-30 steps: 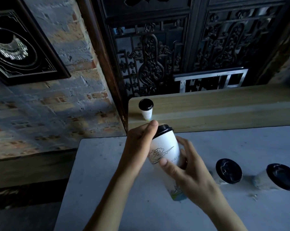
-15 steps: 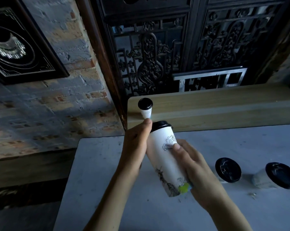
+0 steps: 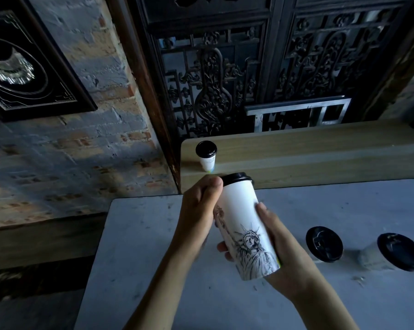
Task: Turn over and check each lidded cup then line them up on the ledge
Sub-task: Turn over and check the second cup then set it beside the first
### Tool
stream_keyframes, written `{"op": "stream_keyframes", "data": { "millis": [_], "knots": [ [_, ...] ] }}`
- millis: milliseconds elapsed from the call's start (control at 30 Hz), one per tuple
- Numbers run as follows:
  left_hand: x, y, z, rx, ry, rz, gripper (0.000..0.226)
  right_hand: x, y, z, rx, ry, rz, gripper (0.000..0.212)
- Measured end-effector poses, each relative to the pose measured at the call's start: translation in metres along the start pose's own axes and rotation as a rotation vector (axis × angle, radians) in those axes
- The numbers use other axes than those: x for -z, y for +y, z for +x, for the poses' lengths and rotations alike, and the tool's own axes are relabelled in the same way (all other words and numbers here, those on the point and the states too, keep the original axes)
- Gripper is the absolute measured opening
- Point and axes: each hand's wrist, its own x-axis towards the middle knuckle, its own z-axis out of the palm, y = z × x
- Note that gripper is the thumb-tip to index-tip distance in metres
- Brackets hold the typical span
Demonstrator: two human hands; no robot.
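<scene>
Both hands hold a tall white cup [image 3: 242,222] with a black lid above the grey table [image 3: 153,258]. It tilts with the lid away from me and shows a Statue of Liberty drawing. My left hand [image 3: 197,215] grips its upper left side, thumb by the lid. My right hand [image 3: 282,248] wraps its lower right side and base. One small lidded cup [image 3: 207,156] stands upright at the left end of the wooden ledge [image 3: 308,151]. Two more black-lidded cups [image 3: 324,244] [image 3: 391,252] stand on the table to the right.
A dark carved wooden screen [image 3: 260,67] rises behind the ledge, with a metal frame [image 3: 296,113] leaning at its foot. A brick wall [image 3: 70,151] with a framed black picture [image 3: 22,63] is on the left. The table's left edge drops to a dark floor.
The held cup has rotated in my hands, so the Statue of Liberty drawing now faces me instead of the cloud sketch. My right hand slid down to the base.
</scene>
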Motion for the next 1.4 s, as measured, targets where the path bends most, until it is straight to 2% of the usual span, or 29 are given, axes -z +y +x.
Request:
{"op": "stream_keyframes", "data": {
  "millis": [100,167,267,367,467,500,700,933,1000,1133,1233,1300,1400],
  "knots": [
    [0.003,-0.004,0.002,-0.028,0.028,0.083,0.051,0.006,-0.001,0.003,0.149,0.128,-0.253,0.048],
    [0.003,0.000,-0.001,-0.059,0.003,0.163,0.041,0.008,-0.003,0.002,0.223,0.154,-0.411,0.045],
    [0.000,0.004,-0.004,-0.091,-0.023,0.210,0.050,0.014,-0.003,0.004,0.246,0.139,-0.479,0.057],
    [0.001,-0.001,-0.003,-0.082,-0.055,0.230,0.054,0.016,-0.003,0.007,0.282,0.150,-0.435,0.052],
    [0.004,-0.012,-0.001,-0.022,-0.104,0.179,0.081,0.024,-0.002,0.014,0.308,0.142,-0.374,0.055],
    [0.005,-0.017,0.000,0.005,-0.121,0.157,0.083,0.027,-0.002,0.018,0.308,0.144,-0.357,0.056],
    [0.006,-0.047,0.021,0.099,-0.117,0.098,0.066,0.064,-0.005,0.054,0.255,0.091,-0.421,0.053],
    [-0.011,-0.086,0.089,0.154,-0.023,0.106,0.065,0.116,-0.023,0.131,0.250,0.133,-0.628,0.056],
    [-0.019,-0.099,0.115,0.157,-0.013,0.139,0.069,0.130,-0.033,0.156,0.212,0.158,-0.615,0.051],
    [-0.031,-0.126,0.172,0.157,0.001,0.195,0.067,0.158,-0.053,0.210,0.110,0.195,-0.553,0.027],
    [-0.038,-0.150,0.210,0.159,0.004,0.227,0.066,0.181,-0.057,0.252,0.076,0.241,-0.503,0.037],
    [-0.040,-0.168,0.232,0.169,-0.001,0.272,0.073,0.196,-0.056,0.274,0.068,0.252,-0.465,0.048],
    [-0.043,-0.193,0.257,0.207,-0.046,0.296,0.089,0.214,-0.052,0.300,0.006,0.253,-0.363,0.043]
  ]
}}
